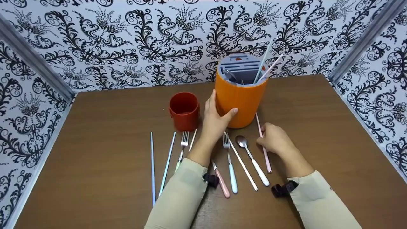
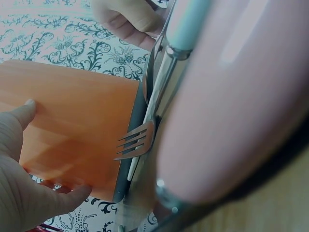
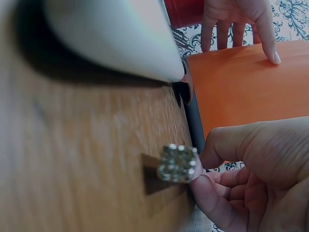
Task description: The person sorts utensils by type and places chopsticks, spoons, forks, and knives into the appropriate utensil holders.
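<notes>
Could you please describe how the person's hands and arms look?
The left hand and right hand are ungloved. The left sleeve and right sleeve are pale khaki. The left wrist camera and right wrist camera are small and black.

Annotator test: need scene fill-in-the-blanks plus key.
The left hand touches a tall cylindrical holder, coloured ____ outside.
The right hand pinches a slim chopstick, coloured ____.
Beside it lies a metal ____ with a white handle.
Head view: the short red cylindrical cup stands ____ of the holder.

orange; pink; spoon; left
</notes>
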A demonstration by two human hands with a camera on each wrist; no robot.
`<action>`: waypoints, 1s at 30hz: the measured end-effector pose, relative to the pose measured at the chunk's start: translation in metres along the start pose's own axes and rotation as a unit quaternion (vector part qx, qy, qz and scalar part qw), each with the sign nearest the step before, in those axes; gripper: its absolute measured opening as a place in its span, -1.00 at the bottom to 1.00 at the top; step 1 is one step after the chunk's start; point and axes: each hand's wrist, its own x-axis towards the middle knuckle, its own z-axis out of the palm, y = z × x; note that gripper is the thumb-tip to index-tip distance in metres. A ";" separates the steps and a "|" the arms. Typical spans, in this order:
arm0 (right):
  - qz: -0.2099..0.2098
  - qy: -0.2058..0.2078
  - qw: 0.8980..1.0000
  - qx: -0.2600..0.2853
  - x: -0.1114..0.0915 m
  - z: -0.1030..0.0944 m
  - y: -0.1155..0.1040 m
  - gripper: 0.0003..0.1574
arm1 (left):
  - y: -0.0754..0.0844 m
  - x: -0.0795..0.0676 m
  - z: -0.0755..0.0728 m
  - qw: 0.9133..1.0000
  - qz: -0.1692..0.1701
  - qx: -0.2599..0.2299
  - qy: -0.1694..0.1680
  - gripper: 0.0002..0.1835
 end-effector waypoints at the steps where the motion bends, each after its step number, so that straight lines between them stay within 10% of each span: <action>1: 0.000 -0.001 1.000 -0.002 0.000 0.000 0.000 -0.53 | 0.000 0.000 0.000 1.000 0.000 0.000 0.000 0.09; 30: 0.007 -0.014 0.997 0.076 -0.004 -0.009 0.000 -0.56 | 0.002 -0.001 0.000 1.000 -0.001 -0.004 -0.002 0.08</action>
